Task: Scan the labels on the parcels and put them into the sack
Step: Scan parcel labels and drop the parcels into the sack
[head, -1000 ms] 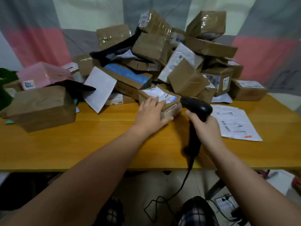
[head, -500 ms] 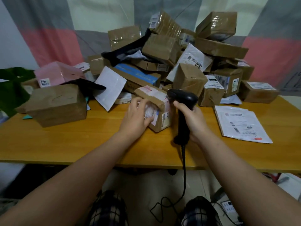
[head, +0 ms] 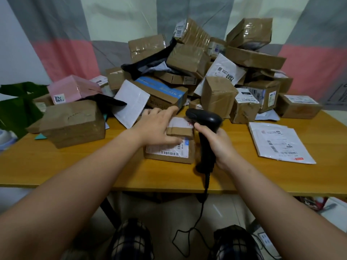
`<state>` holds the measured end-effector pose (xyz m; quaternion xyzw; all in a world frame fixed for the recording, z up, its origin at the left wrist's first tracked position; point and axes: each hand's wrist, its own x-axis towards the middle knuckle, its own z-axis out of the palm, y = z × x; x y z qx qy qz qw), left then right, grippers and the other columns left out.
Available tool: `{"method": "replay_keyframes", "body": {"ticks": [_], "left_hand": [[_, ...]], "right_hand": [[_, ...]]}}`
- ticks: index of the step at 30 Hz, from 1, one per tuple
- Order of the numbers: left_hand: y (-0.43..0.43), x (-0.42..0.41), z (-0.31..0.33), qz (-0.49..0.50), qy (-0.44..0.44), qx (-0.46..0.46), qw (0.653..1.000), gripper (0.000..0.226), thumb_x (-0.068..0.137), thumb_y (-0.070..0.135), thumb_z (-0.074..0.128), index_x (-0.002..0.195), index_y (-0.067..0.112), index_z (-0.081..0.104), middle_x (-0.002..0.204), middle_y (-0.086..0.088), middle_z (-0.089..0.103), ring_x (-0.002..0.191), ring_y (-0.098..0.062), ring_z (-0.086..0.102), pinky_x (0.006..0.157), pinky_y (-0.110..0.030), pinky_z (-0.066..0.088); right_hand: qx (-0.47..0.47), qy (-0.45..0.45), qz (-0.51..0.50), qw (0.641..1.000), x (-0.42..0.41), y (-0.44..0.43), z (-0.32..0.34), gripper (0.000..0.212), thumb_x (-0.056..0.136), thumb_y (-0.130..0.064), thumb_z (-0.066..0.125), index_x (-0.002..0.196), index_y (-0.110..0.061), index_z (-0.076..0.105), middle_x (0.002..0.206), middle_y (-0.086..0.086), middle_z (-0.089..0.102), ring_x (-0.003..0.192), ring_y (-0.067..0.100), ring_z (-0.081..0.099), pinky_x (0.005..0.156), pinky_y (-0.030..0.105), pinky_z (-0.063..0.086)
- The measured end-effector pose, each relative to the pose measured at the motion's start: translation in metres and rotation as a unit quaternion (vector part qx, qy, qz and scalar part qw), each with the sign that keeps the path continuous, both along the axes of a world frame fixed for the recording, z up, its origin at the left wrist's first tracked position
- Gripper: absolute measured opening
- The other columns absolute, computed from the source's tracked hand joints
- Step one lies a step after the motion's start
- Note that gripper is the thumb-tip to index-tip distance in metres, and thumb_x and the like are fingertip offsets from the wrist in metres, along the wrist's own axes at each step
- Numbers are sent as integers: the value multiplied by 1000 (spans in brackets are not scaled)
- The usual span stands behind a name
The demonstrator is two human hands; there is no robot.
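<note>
Parcel (head: 180, 130) sits on the table (head: 75, 166) just before the pile (head: 218, 91). Left hand (head: 155, 126) lies flat on it with fingers straight; right hand (head: 219, 145) is clamped round the scanner (head: 204, 119) handle. Risk: the left fingertips overlap the label (head: 167, 151) and the scanner head appears aimed past it, so the read may fail.

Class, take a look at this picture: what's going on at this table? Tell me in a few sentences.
A person is working through a pile of parcels on a wooden table. The left hand lies flat on a small cardboard parcel near the table's front, its label facing up. The right hand grips a black corded scanner, whose head is held close by that parcel's right side. The parcel is not yet in any sack.
</note>
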<state>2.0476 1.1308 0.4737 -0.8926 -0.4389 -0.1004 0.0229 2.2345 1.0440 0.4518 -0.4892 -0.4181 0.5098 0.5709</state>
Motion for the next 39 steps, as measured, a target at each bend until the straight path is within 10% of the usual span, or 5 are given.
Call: {"method": "replay_keyframes", "body": {"ticks": [6,10,16,20,39], "left_hand": [[-23,-44,21,63,95,-92,989,89,70,67,37,149,32,21,145,-6,40,127,-26,36,100,-40,28],[-30,-73,24,165,-193,-232,939,83,78,61,65,147,31,28,124,-3,56,101,-18,59,77,-31,47],[-39,-87,-8,191,-481,-291,805,90,61,53,80,135,20,41,121,1,62,94,-7,64,77,-23,52],[-52,-80,-27,180,-527,-305,772,83,57,54,78,126,15,54,104,6,68,76,6,67,56,-8,49],[-60,-101,-40,179,-555,-317,748,25,79,27,75,99,20,62,92,4,74,84,-9,71,63,-16,54]], "right_hand": [[33,-121,-76,989,-3,-7,3,17,83,-42,71,93,-29,65,88,-5,67,87,11,63,77,28,49],[60,-131,-40,989,-14,-16,22,21,86,-33,70,84,-13,65,54,0,59,48,16,61,48,26,47],[135,-173,5,976,-50,-28,24,10,85,-31,70,81,-22,67,63,-1,67,62,12,66,60,27,53],[134,-139,37,980,-68,-24,11,18,86,-28,71,102,-31,65,84,-20,68,81,-15,61,63,3,43],[182,-226,49,956,-81,-9,-3,20,88,-23,69,108,-23,66,101,-11,68,95,-4,62,75,8,46]]}}
